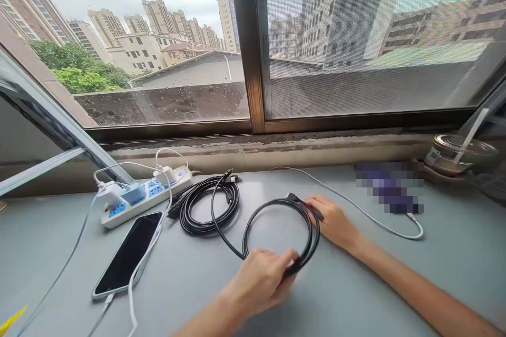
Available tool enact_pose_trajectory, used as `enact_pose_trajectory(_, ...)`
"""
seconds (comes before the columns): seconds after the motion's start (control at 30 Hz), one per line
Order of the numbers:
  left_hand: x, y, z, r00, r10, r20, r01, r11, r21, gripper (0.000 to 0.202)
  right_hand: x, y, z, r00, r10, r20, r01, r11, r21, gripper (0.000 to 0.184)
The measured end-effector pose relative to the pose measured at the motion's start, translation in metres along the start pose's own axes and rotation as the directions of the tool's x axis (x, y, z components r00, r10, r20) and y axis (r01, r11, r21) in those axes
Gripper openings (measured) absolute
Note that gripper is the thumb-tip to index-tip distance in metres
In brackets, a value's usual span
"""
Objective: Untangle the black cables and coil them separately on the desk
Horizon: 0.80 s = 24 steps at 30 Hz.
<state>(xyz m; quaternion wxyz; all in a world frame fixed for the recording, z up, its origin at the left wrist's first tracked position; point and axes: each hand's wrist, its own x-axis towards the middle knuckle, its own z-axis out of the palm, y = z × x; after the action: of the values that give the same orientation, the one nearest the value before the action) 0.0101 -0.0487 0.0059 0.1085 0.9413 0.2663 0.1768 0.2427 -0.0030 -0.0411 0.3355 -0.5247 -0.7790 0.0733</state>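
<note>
- Head view, with twelve o'clock towards the window: the black cable is gathered in a ring between both hands, over the grey table and at about half past five from the middle of the view.
- The left hand is at the ring's six o'clock, thumb and fingers closed round its near edge.
- The right hand is at the ring's two o'clock, fingers narrowed on a dark part of the cable; some fingertips are hidden.
- The step in hand seems to be gathering the cable into loops. The next move, as I judge it, calls for the left hand to pin the loops together while the right guides the end round the ring.
- The ring looks nearly round, so it has no clear long axis. A black plug at its top points roughly to ten o'clock.
- From the ring's eight o'clock, a single strand runs towards eleven, up to a second black coil near the power strip.
</note>
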Motion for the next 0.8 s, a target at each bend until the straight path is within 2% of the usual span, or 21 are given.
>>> enact_pose_trajectory(0.03, 0.001, 0.002, -0.002, 0.992, -0.090, -0.091, 0.072, 0.981, -0.180, 0.004, 0.000, -0.002, -0.001, 1.000, 0.008, -0.016, -0.008, 1.000, 0.004, 0.020)
enact_pose_trajectory(0.1, 0.004, 0.007, -0.006, 0.922, -0.326, -0.212, 0.177, 0.837, -0.517, 0.004, -0.002, -0.007, -0.002, 0.997, 0.053, -0.055, -0.052, 0.998, 0.036, 0.020)
enact_pose_trajectory(0.17, 0.003, 0.012, -0.009, 0.837, -0.471, -0.279, 0.156, 0.693, -0.704, 0.008, -0.004, -0.017, -0.004, 0.993, 0.098, -0.062, -0.090, 0.988, 0.123, 0.022)
enact_pose_trajectory(0.2, 0.002, 0.014, -0.009, 0.823, -0.473, -0.313, 0.105, 0.670, -0.735, 0.009, -0.006, -0.023, -0.005, 0.995, 0.087, -0.043, -0.078, 0.982, 0.175, 0.023)
enact_pose_trajectory(0.27, -0.002, 0.018, -0.007, 0.851, -0.373, -0.370, -0.011, 0.691, -0.723, 0.006, -0.009, -0.037, -0.007, 0.999, -0.028, 0.040, 0.016, 0.962, 0.273, 0.019)
enact_pose_trajectory(0.33, -0.007, 0.019, -0.004, 0.883, -0.243, -0.401, -0.107, 0.727, -0.678, 0.006, -0.011, -0.053, -0.010, 0.974, -0.182, 0.137, 0.125, 0.930, 0.344, 0.006)
enact_pose_trajectory(0.4, -0.010, 0.019, -0.002, 0.885, -0.187, -0.426, -0.146, 0.758, -0.636, 0.010, -0.012, -0.067, -0.012, 0.942, -0.267, 0.203, 0.175, 0.908, 0.381, 0.025)
enact_pose_trajectory(0.47, -0.010, 0.017, -0.001, 0.865, -0.194, -0.462, -0.136, 0.796, -0.590, 0.011, -0.011, -0.078, -0.010, 0.917, -0.311, 0.250, 0.195, 0.895, 0.400, 0.034)
enact_pose_trajectory(0.53, -0.006, 0.016, -0.005, 0.836, -0.252, -0.487, -0.068, 0.834, -0.548, 0.010, -0.009, -0.087, -0.007, 0.895, -0.348, 0.280, 0.216, 0.886, 0.410, 0.027)
enact_pose_trajectory(0.63, 0.003, 0.015, -0.018, 0.789, -0.318, -0.525, 0.032, 0.876, -0.482, 0.006, 0.000, -0.100, -0.008, 0.896, -0.368, 0.249, 0.252, 0.883, 0.396, 0.029)
enact_pose_trajectory(0.73, 0.015, 0.015, -0.040, 0.752, -0.253, -0.609, -0.039, 0.905, -0.423, 0.008, 0.017, -0.117, -0.028, 0.928, -0.332, 0.171, 0.250, 0.892, 0.377, 0.049)
enact_pose_trajectory(0.8, 0.022, 0.017, -0.056, 0.731, -0.187, -0.656, -0.128, 0.907, -0.401, 0.018, 0.029, -0.130, -0.049, 0.935, -0.342, 0.090, 0.278, 0.869, 0.410, 0.048)
